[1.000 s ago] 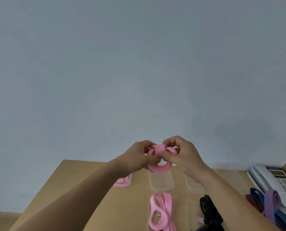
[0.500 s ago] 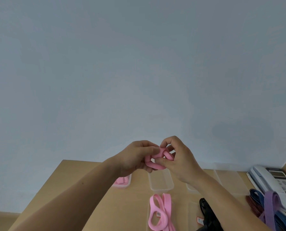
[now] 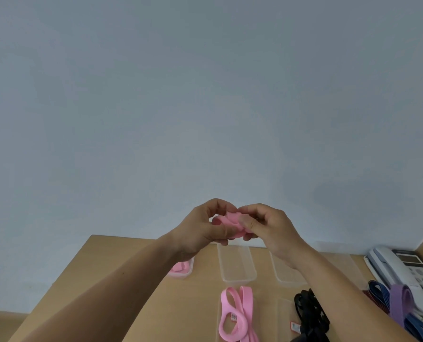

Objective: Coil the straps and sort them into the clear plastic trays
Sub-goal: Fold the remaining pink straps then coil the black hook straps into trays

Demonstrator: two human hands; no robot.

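I hold a pink strap [image 3: 231, 222] in the air above the table, folded into a small flat coil. My left hand [image 3: 205, 228] grips its left side and my right hand [image 3: 267, 227] pinches its right side. Below them stand clear plastic trays: one at the left [image 3: 184, 272] with a pink coil inside, one in the middle [image 3: 237, 266], and one at the right [image 3: 288, 276], partly hidden by my right forearm. A loose pink strap [image 3: 236, 317] lies near the front of the table.
A black strap [image 3: 310, 313] lies to the right of the loose pink one. Blue [image 3: 379, 293] and purple straps [image 3: 401, 302] lie beside a white desk phone [image 3: 402, 270] at the right. The wooden table [image 3: 136, 250] ends at a pale wall.
The pink strap was an open ring one second ago; my hands have squeezed and folded it into a tighter, flatter coil, staying at about the same height.
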